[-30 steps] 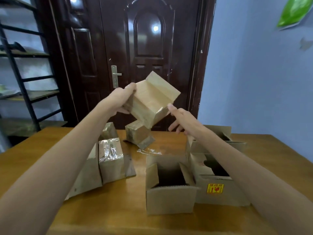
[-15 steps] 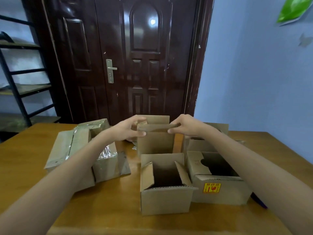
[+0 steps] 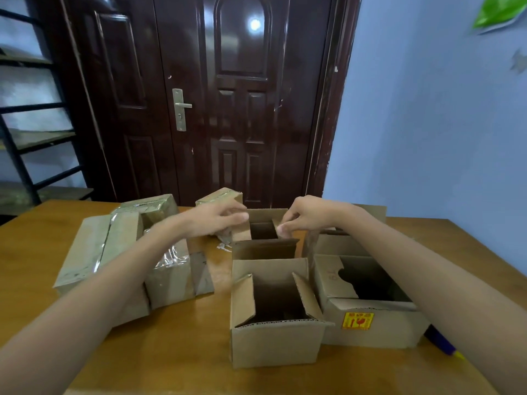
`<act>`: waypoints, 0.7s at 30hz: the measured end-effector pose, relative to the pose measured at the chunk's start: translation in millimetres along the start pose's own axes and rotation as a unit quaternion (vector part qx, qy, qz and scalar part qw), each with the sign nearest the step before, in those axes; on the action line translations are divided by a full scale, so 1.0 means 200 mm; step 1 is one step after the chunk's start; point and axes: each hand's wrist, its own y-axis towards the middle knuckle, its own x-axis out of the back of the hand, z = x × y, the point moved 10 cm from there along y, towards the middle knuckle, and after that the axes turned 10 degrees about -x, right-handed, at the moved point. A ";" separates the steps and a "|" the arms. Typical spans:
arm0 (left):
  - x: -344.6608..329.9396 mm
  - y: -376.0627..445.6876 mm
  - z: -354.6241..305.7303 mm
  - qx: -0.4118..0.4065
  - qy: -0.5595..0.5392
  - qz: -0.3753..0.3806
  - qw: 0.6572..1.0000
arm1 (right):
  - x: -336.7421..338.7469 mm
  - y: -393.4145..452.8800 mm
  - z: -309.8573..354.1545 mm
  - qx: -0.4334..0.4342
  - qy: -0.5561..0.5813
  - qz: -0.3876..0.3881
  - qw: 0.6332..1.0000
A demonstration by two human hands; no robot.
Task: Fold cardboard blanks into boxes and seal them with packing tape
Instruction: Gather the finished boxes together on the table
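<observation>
Cardboard flaps of the far open box stand up because my left hand and right hand each pinch one, spreading them apart for folding

An open cardboard box stands upright on the wooden table, its top flaps raised. In front of it, touching or nearly so, stands a second open box with side flaps up. To the right is a wider open box with a torn flap and a yellow sticker. On the left lie taped boxes, shiny with tape.
</observation>
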 end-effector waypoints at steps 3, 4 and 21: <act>0.35 0.05 0.01 -0.004 0.019 -0.138 0.990 | 0.11 0.05 0.05 0.008 0.012 -0.039 0.999; 0.46 0.07 0.03 0.006 0.063 -0.194 0.979 | 0.14 0.08 0.06 0.006 0.009 -0.050 0.999; 0.24 0.54 0.57 0.223 0.254 -0.056 0.939 | 0.02 0.56 -0.07 -0.083 -0.001 0.012 0.997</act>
